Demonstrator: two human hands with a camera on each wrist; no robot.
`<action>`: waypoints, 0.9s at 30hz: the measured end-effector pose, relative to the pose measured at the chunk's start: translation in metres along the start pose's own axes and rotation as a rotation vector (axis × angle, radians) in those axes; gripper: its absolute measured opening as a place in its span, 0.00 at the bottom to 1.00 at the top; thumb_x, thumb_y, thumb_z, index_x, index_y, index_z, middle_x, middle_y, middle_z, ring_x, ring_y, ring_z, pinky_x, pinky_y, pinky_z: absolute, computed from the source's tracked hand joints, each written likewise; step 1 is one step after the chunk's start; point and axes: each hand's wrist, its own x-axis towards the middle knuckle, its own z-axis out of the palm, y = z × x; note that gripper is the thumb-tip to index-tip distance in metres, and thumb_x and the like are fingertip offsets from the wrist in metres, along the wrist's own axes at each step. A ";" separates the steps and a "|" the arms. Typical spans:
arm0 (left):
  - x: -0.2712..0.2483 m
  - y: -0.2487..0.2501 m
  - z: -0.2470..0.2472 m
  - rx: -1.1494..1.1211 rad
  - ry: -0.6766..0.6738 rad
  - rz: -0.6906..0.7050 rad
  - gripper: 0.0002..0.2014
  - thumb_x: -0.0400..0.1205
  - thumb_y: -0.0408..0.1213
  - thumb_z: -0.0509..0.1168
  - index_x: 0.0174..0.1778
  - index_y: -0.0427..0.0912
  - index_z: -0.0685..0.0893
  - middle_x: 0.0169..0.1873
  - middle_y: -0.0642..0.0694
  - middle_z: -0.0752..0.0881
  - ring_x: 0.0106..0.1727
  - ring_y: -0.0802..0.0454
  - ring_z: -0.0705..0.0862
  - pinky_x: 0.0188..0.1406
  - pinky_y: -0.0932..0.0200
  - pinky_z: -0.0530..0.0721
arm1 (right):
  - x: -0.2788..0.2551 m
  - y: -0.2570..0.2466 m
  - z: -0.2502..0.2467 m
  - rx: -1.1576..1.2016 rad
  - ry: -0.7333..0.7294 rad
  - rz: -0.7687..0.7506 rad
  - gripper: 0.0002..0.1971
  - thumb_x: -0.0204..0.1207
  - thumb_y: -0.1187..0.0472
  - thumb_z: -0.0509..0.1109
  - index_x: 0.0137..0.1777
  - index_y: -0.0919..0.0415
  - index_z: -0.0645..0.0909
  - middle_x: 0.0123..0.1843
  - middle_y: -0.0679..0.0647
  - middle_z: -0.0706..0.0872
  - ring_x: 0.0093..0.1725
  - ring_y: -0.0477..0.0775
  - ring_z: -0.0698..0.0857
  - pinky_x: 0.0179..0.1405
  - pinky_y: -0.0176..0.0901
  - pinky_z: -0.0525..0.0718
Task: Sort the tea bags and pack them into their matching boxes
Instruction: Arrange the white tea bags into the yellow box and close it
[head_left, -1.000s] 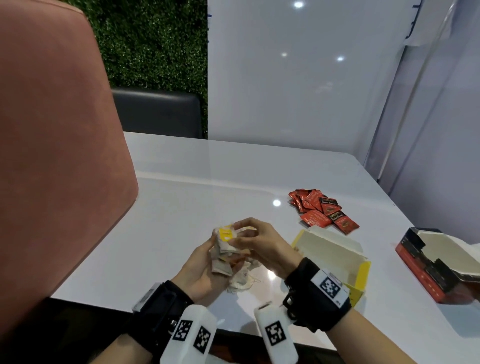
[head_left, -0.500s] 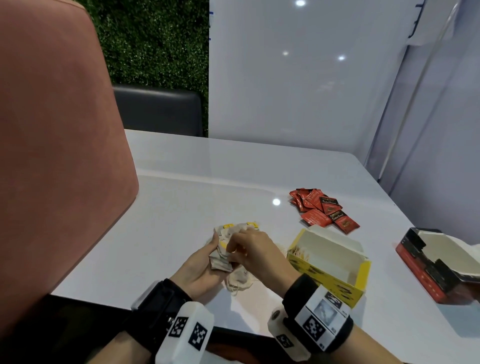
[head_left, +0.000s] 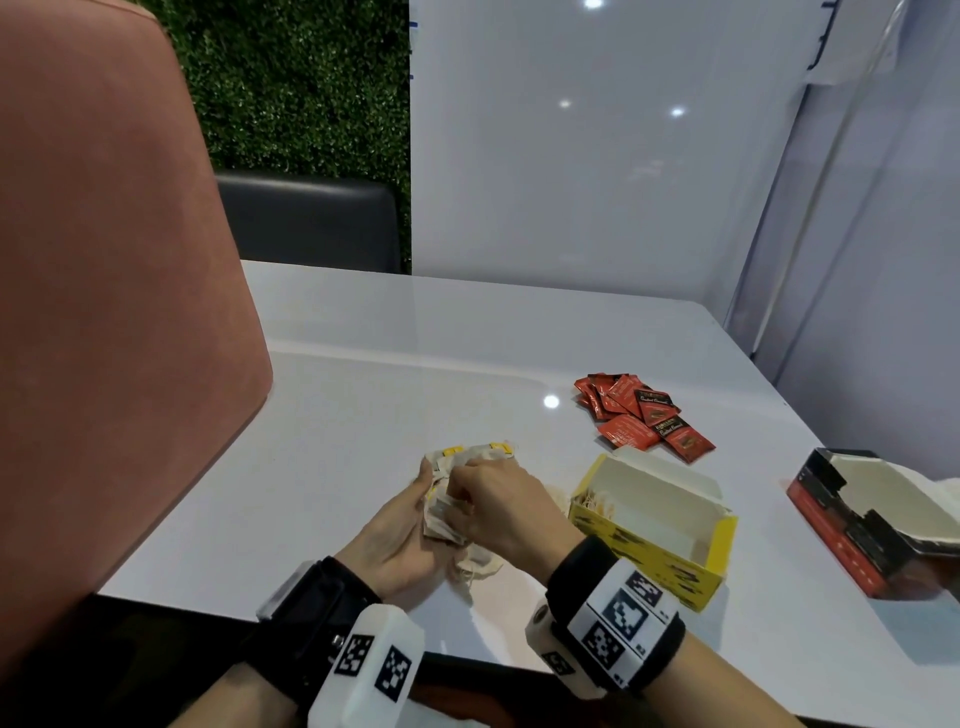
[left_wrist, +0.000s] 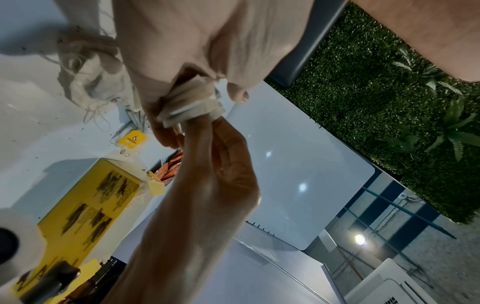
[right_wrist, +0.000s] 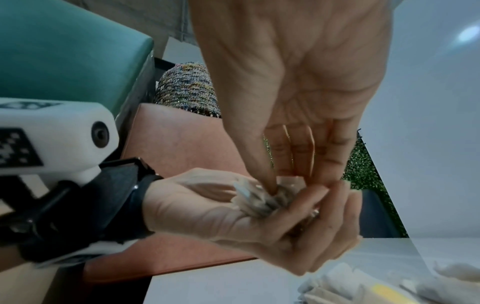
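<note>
Right hand (head_left: 493, 506) has dropped from the bundle's top into the left hand (head_left: 395, 540); both grips now pinch the paper tea bags (head_left: 441, 512) above the counter (head_left: 363, 415), squaring them for the yellow box (head_left: 649, 564) alongside.

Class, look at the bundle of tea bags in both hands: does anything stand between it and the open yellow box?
Nothing visible does. The tea bags, held by both hands, sit just left of the yellow box, with only bare table between; the box is open on top.

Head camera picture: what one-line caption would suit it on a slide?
Both hands gather a bundle of white tea bags beside an open yellow box on the table.
</note>
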 end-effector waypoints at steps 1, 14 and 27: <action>0.000 0.000 -0.001 0.006 0.011 -0.002 0.30 0.85 0.52 0.48 0.46 0.35 0.91 0.45 0.38 0.90 0.41 0.47 0.89 0.43 0.54 0.88 | 0.001 0.001 -0.001 -0.014 0.001 -0.002 0.08 0.76 0.60 0.63 0.45 0.64 0.79 0.48 0.58 0.84 0.50 0.60 0.80 0.41 0.53 0.77; 0.007 -0.001 -0.004 -0.046 0.091 -0.053 0.28 0.86 0.44 0.50 0.36 0.31 0.90 0.30 0.38 0.88 0.26 0.48 0.87 0.22 0.64 0.83 | -0.012 0.000 -0.003 -0.025 -0.033 -0.046 0.12 0.77 0.54 0.66 0.51 0.64 0.80 0.52 0.58 0.82 0.55 0.57 0.78 0.43 0.46 0.71; 0.002 0.000 -0.003 -0.061 0.014 -0.056 0.25 0.80 0.51 0.60 0.54 0.31 0.87 0.47 0.35 0.88 0.44 0.43 0.89 0.45 0.52 0.89 | -0.015 0.007 0.013 -0.099 0.162 -0.164 0.06 0.67 0.67 0.70 0.42 0.63 0.76 0.41 0.58 0.81 0.42 0.61 0.81 0.28 0.43 0.69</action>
